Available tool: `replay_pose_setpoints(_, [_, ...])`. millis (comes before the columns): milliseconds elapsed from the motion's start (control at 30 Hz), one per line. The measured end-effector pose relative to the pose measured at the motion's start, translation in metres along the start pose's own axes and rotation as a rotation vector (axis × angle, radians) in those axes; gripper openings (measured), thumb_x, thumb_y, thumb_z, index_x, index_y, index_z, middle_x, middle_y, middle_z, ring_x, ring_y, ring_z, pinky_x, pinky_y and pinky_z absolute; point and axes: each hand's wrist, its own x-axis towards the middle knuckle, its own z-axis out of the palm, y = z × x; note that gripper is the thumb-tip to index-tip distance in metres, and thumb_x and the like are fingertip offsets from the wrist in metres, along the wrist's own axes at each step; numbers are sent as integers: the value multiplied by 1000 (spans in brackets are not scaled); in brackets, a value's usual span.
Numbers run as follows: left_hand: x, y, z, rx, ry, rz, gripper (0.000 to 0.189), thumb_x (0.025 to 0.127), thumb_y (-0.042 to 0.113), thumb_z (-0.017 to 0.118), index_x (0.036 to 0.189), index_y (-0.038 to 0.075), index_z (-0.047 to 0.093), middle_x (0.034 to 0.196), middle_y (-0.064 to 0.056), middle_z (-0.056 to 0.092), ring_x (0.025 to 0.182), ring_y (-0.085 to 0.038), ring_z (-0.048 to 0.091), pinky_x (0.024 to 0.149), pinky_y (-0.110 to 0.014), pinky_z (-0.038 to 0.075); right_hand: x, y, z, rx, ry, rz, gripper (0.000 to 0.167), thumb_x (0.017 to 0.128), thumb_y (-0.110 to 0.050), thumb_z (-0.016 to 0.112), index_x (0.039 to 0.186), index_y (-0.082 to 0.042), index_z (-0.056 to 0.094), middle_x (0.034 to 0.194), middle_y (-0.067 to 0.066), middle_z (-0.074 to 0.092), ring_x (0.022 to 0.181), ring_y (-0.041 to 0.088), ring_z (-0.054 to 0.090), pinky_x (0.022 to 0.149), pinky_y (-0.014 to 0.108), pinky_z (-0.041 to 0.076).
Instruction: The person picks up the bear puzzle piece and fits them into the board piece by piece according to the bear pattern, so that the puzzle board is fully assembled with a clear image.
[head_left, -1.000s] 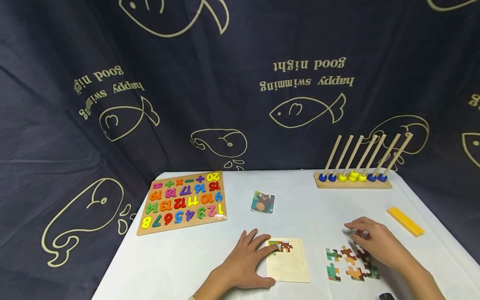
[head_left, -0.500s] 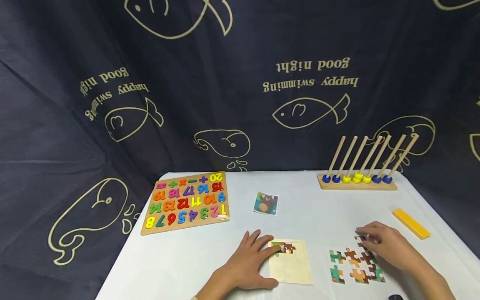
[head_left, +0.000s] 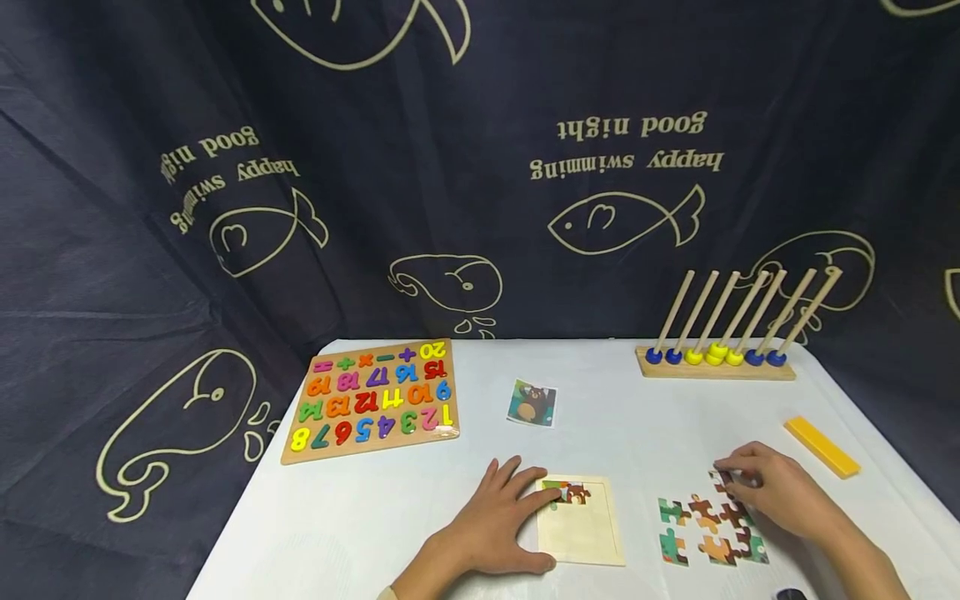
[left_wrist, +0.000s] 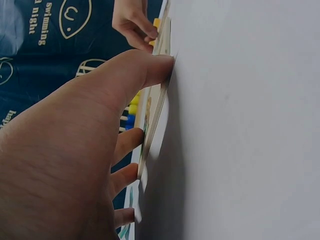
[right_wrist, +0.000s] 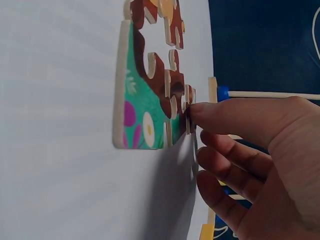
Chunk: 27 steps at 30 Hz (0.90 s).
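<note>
My left hand (head_left: 491, 525) rests at the left side of a pale wooden puzzle tray (head_left: 581, 540). Its thumb touches the near-left corner and its spread fingers reach the far-left edge, with the index on joined puzzle pieces (head_left: 578, 494) showing a brown bear. Over the loose pieces (head_left: 716, 550) to the right, my right hand (head_left: 783, 496) pinches a dark brown puzzle piece (head_left: 721, 481) between thumb and fingers, partly hidden. In the right wrist view a green corner piece (right_wrist: 142, 120) with flowers lies nearest, and the thumb is at the brown piece behind.
A bear picture card (head_left: 532, 404) lies beyond the tray. At the back left is a number board (head_left: 375, 402); at the back right, a bead rack (head_left: 716, 367) with upright rods. A yellow bar (head_left: 822, 447) lies right of my right hand. A dark curtain (head_left: 480, 167) hangs behind.
My right hand has come down onto the far end of the loose pieces and now pinches a brown piece there. The left hand keeps its place on the tray.
</note>
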Motion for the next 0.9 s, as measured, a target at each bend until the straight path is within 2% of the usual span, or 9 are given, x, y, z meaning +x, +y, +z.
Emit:
replay_pose_setpoints(300, [-1,1,0,1,5,5,81,78,76,53,147,36,37,148,4,34,139,-34,23,108,-62,19,-1,1,0,31,-60,4,40,77,-27,80,110,-5,72,103,4,58,89,19,55,71,37,50])
replay_pose_setpoints(567, [-2,1,-1,-13,6,-1,81,79,74,54,147,35,38,149,3,34,140,-36,22,108,-63,19,-1,1,1,8,-47,-52,41,76,-30,81,111,-10,72,98,-1,57,79,15,47,60,26,42])
replay_pose_setpoints(900, [-1,2,-2,-22,-7,-9,82,78,74,55,148,36,36,150,4,32,141,-36,20,109,-62,16,-1,1,0,3,-52,-26,42,77,-33,80,109,-6,73,93,-1,54,75,13,46,57,25,38])
